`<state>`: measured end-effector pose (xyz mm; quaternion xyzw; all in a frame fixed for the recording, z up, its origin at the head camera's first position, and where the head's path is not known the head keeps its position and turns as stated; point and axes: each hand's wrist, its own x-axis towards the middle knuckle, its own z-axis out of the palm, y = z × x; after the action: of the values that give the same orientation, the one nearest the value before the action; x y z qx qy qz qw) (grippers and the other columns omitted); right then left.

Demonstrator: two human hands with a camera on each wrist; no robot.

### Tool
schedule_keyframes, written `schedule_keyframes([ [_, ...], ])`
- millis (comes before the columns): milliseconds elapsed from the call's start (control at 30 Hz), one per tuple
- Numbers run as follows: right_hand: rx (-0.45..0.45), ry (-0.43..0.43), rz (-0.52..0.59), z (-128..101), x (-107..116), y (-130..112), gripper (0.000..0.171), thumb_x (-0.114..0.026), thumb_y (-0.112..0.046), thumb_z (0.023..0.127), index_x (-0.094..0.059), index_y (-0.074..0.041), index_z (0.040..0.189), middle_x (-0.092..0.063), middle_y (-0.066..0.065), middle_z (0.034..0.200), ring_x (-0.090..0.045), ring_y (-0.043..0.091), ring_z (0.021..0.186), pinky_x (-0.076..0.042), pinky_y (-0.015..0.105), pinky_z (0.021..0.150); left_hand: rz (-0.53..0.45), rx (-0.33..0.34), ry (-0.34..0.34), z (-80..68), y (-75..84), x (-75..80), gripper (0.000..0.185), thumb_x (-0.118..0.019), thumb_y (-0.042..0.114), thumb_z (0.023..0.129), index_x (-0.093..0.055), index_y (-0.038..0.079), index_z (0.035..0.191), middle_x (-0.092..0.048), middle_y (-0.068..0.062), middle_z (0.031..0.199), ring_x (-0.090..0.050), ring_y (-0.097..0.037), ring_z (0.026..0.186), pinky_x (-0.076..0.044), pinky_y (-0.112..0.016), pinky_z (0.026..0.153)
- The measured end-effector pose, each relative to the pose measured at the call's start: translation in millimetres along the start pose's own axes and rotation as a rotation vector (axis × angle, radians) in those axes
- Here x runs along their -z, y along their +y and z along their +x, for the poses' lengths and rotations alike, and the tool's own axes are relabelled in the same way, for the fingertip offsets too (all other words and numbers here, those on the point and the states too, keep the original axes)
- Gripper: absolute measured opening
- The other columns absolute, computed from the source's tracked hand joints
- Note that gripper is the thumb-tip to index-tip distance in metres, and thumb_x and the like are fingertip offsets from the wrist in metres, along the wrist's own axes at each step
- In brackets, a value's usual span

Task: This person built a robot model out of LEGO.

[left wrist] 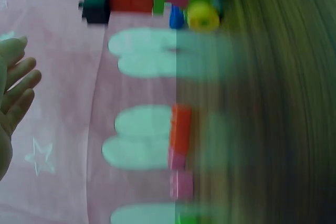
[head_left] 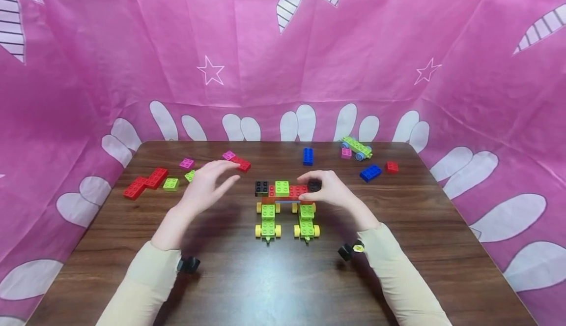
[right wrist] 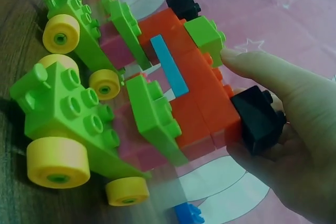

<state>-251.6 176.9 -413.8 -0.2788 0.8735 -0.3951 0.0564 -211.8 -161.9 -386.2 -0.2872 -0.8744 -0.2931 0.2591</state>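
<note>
**Inspector:** Gripping first. State each hand.

**Assistant:** Right hand holds a black brick in a pinch, thumb on the near side and fingers curled over the top, at the right end of the red cross-bar. Left hand holds nothing; its fingers are spread and nearly straight, hovering above the bench, clear of the build.

**Inspector:** Where does the build sit?

**Assistant:** Centre of the bench, directly ahead of the person. Two green wheeled chassis stand side by side on yellow wheels, long axes running away from the person. The red cross-bar lies across their far ends, its long axis left to right. On it sit a second black brick at the left end and a green brick beside that.

**Inspector:** Which hand is nearer the work?

**Assistant:** The right, already touching it at the bar's right end. The left hand lies to the left of the bar and slightly beyond it (nearer, in fact, to a loose red brick than to the build). Whether the held black brick is fully seated cannot be told.

**Inspector:** Containers?

**Assistant:** None seen. Loose stock lies directly on the bench: a red stepped piece and small green and pink bricks at far left; two blue bricks, a small red brick and a small wheeled piece at far right. Pink patterned cloth surrounds the bench.
</note>
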Motion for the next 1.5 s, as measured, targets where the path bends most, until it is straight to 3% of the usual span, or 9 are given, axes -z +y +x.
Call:
schedule_keyframes([
  [100, -0.009, -0.004, 0.013, -1, 0, 3, 0.046, -0.082, -0.027, 0.079, -0.069, -0.005, 0.118, -0.071, 0.006, 0.116, -0.062, 0.024, 0.111, -0.049, 0.048, 0.099, 0.042, 0.010, 0.046, -6.7, -14.7, 13.0, 0.034, -0.078, 0.008, 0.081, -0.069, 0.002, 0.113, -0.071, -0.015, 0.110, -0.066, -0.033, 0.103, -0.053, -0.050, 0.090],
  [200, -0.025, -0.003, 0.029, -2, 1, 6, 0.045, -0.082, -0.027, 0.079, -0.069, -0.006, 0.117, -0.071, 0.005, 0.116, -0.061, 0.023, 0.109, -0.049, 0.046, 0.098, 0.069, 0.064, 0.047, -13.9, -29.7, 26.5, 0.036, -0.077, 0.007, 0.082, -0.068, 0.002, 0.116, -0.070, -0.016, 0.113, -0.065, -0.034, 0.105, -0.051, -0.050, 0.091],
  [433, -0.046, -0.004, 0.073, -2, -2, 10, 0.041, -0.081, -0.029, 0.080, -0.071, -0.010, 0.116, -0.071, 0.007, 0.115, -0.061, 0.022, 0.107, -0.049, 0.042, 0.095, 0.109, 0.200, -0.012, -32.0, -66.2, 52.9, 0.041, -0.073, 0.002, 0.084, -0.062, 0.000, 0.123, -0.064, -0.021, 0.121, -0.058, -0.039, 0.115, -0.043, -0.055, 0.098],
  [633, -0.051, -0.001, 0.090, -3, -3, 12, 0.037, -0.081, -0.025, 0.081, -0.072, -0.011, 0.114, -0.071, 0.008, 0.114, -0.060, 0.023, 0.102, -0.051, 0.040, 0.092, 0.128, 0.287, -0.083, -46.0, -93.9, 63.7, 0.047, -0.074, 0.005, 0.084, -0.057, -0.004, 0.127, -0.059, -0.026, 0.125, -0.051, -0.046, 0.120, -0.039, -0.061, 0.099],
  [833, -0.039, 0.011, 0.083, -4, -4, 12, 0.035, -0.081, -0.024, 0.080, -0.073, -0.011, 0.111, -0.072, 0.007, 0.111, -0.060, 0.022, 0.099, -0.051, 0.039, 0.091, 0.136, 0.359, -0.207, -57.3, -114.7, 68.6, 0.057, -0.078, 0.008, 0.080, -0.053, -0.007, 0.129, -0.054, -0.032, 0.128, -0.047, -0.051, 0.121, -0.036, -0.064, 0.100],
  [1200, -0.060, 0.010, 0.100, -3, -6, 13, 0.034, -0.080, -0.025, 0.081, -0.072, -0.013, 0.112, -0.071, 0.006, 0.111, -0.060, 0.022, 0.101, -0.050, 0.040, 0.092, 0.119, 0.399, -0.407, -68.3, -139.6, 63.6, 0.058, -0.076, 0.001, 0.080, -0.050, -0.013, 0.129, -0.052, -0.036, 0.128, -0.047, -0.053, 0.121, -0.036, -0.063, 0.102],
  [1333, -0.060, 0.005, 0.123, -3, -6, 15, 0.035, -0.080, -0.025, 0.081, -0.072, -0.012, 0.112, -0.071, 0.007, 0.113, -0.059, 0.023, 0.102, -0.050, 0.041, 0.093, 0.120, 0.399, -0.427, -69.0, -143.9, 61.8, 0.055, -0.075, 0.002, 0.080, -0.051, -0.012, 0.128, -0.053, -0.036, 0.127, -0.048, -0.054, 0.119, -0.038, -0.063, 0.101],
  [1500, -0.063, 0.003, 0.127, -3, -7, 15, 0.035, -0.080, -0.026, 0.082, -0.072, -0.012, 0.113, -0.071, 0.008, 0.113, -0.060, 0.022, 0.101, -0.050, 0.040, 0.093, 0.125, 0.364, -0.398, -73.8, -150.0, 56.7, 0.050, -0.075, 0.001, 0.079, -0.055, -0.012, 0.123, -0.057, -0.035, 0.121, -0.053, -0.052, 0.113, -0.042, -0.059, 0.098],
])
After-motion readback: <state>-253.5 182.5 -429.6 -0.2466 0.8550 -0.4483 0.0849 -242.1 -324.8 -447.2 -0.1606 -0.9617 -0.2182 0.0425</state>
